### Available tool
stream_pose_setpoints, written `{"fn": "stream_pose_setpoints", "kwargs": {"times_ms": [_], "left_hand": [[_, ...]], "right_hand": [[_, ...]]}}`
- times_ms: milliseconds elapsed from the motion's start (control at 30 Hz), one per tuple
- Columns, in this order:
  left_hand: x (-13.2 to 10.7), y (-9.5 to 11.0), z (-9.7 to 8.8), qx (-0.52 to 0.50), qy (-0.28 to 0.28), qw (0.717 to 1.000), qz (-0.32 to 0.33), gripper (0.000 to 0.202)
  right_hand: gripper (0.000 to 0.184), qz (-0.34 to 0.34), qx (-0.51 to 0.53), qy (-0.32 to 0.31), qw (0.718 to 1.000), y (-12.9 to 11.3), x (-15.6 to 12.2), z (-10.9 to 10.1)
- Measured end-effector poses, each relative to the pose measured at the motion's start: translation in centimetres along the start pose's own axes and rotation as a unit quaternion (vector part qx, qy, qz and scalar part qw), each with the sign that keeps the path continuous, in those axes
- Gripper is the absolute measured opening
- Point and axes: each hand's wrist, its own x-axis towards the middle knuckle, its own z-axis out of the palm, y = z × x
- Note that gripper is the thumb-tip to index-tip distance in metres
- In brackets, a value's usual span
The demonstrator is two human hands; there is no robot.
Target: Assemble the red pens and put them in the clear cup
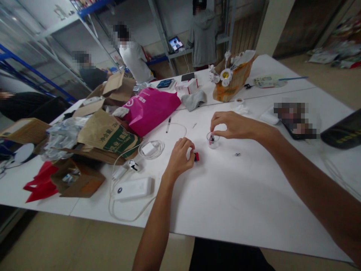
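My left hand (182, 156) rests low over the white table, thumb and fingers closed on a small red-and-black object (196, 157) whose kind I cannot make out. To its right stands a small clear cup (213, 144) with something dark and reddish inside. My right hand (229, 124) reaches over this cup, thumb and forefinger pinched together at its mouth. Whether those fingertips grip the rim or a small thing within is hidden. A tiny metallic piece (237, 154) lies right of the cup, and another small piece (194, 125) lies beyond my left hand.
A pink bag (153, 107), cardboard boxes and a coiled cable with a white charger (149, 148) crowd the left. Nearer lies a white power bank (134, 189). A paper bag (234, 81) and grey cloth (194, 100) sit behind; a phone (299, 126) lies right. Several people are beyond the table.
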Motion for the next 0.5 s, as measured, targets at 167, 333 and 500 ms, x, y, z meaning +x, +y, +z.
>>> {"fn": "stream_pose_setpoints", "kwargs": {"times_ms": [167, 333, 500], "left_hand": [[0.0, 0.2, 0.1, 0.006, -0.007, 1.0, -0.004, 0.015], [0.0, 0.3, 0.6, 0.014, -0.001, 1.0, -0.007, 0.008], [0.1, 0.2, 0.8, 0.023, 0.016, 1.0, -0.01, 0.007]], "right_hand": [[0.011, -0.004, 0.006, 0.001, 1.0, 0.4, 0.2, 0.4], [0.014, -0.011, -0.004, -0.004, 1.0, 0.9, 0.2, 0.9], [0.014, -0.013, 0.009, -0.006, 1.0, 1.0, 0.3, 1.2]]}}
